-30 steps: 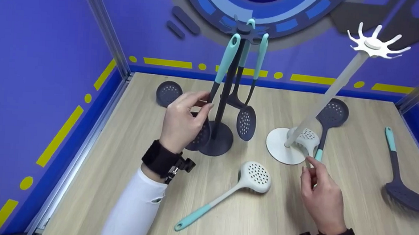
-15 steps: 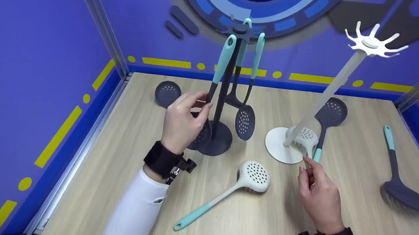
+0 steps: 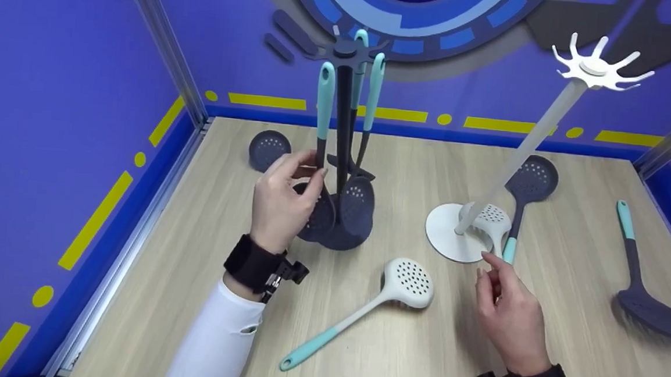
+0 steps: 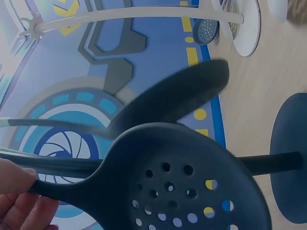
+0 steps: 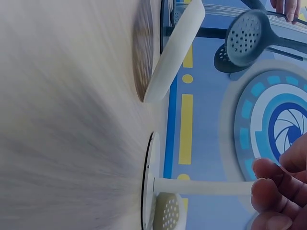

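My left hand pinches the dark shaft of a skimmer with a turquoise handle. That skimmer's perforated bowl fills the lower part of the left wrist view, thumb and fingers on its neck. Close beside it rises the black utensil stand, its base partly covered by utensil heads. Two more turquoise-handled utensils are at this stand, one a perforated spoon. My right hand hovers in front of the white utensil stand, fingers loosely bent with nothing between them.
A pale perforated utensil lies across the front middle. Another pale one rests by the white stand's base, with a dark skimmer behind. A dark spoon lies far right, and a dark skimmer at the back left.
The black stand's top has swung left, bringing its pole close to upright, and the utensils on it have shifted left too. My left hand moved slightly left with the skimmer; my right hand barely moved.
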Action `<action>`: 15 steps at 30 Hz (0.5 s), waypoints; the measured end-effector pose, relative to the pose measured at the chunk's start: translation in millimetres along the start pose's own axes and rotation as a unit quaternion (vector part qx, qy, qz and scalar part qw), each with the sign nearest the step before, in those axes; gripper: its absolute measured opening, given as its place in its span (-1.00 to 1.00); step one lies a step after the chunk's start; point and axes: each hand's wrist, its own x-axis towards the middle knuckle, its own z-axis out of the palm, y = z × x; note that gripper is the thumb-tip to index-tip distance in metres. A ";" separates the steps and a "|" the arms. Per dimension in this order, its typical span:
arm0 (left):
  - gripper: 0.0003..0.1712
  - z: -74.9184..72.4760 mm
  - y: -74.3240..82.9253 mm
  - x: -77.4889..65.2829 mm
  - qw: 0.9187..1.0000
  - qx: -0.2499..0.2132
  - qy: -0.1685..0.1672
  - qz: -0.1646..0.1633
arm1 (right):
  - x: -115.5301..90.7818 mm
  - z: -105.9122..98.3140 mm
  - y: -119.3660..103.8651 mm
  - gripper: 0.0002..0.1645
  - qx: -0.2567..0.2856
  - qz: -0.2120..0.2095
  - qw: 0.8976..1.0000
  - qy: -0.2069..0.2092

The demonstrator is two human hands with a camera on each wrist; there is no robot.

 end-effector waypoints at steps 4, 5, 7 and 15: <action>-0.76 2.9 1.2 -2.1 1.000 0.004 -0.001 -0.001 | -1.1 0.1 1.2 -0.57 0.003 0.000 1.000 0.002; -0.76 3.7 1.3 -2.2 1.000 0.005 -0.001 0.000 | -1.3 0.2 1.3 -0.57 0.004 0.001 1.000 0.002; -0.76 5.0 1.8 -2.4 1.000 0.008 -0.002 0.000 | -1.6 0.3 1.4 -0.57 0.006 0.003 1.000 0.000; -0.78 7.2 2.9 -1.4 1.000 0.008 -0.004 0.005 | -1.2 -0.3 1.0 -0.58 0.010 0.010 1.000 -0.002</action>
